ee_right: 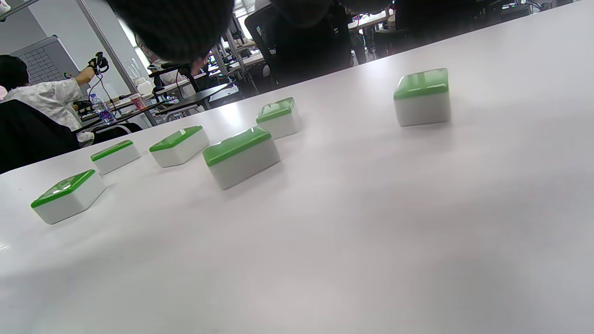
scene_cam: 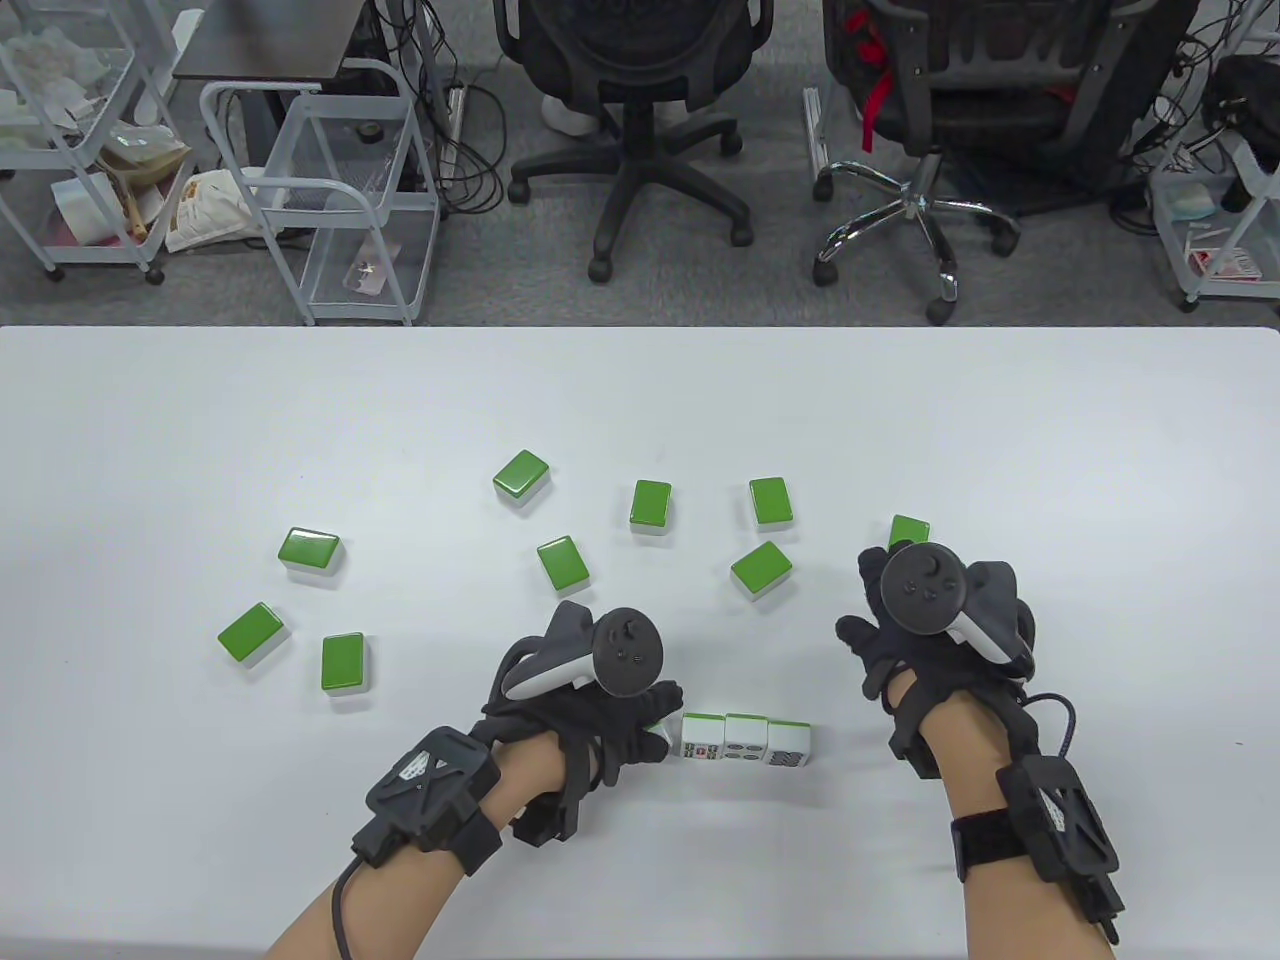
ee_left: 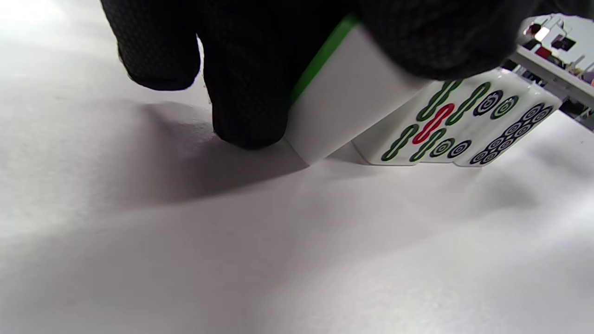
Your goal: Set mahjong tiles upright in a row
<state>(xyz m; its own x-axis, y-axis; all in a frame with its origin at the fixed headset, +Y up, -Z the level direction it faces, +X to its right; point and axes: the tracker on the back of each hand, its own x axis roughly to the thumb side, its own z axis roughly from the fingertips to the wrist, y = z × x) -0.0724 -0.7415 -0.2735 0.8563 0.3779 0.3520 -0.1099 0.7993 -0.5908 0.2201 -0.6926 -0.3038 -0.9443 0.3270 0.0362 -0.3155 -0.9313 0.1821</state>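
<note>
Three mahjong tiles [scene_cam: 745,742] stand upright in a row near the front of the white table [scene_cam: 640,400], faces toward me. My left hand [scene_cam: 655,722] pinches a fourth tile [ee_left: 343,97], green back and white side, at the row's left end, its lower edge on the table beside the row's tiles [ee_left: 464,125]. My right hand [scene_cam: 880,600] hovers empty, fingers spread, just in front of a face-down green-backed tile [scene_cam: 908,530], which also shows in the right wrist view [ee_right: 421,97].
Several green-backed tiles lie face down across the table's middle [scene_cam: 650,503] and left [scene_cam: 309,551]. Several show in the right wrist view [ee_right: 241,157]. Office chairs [scene_cam: 630,120] and wire carts [scene_cam: 340,190] stand beyond the table's far edge.
</note>
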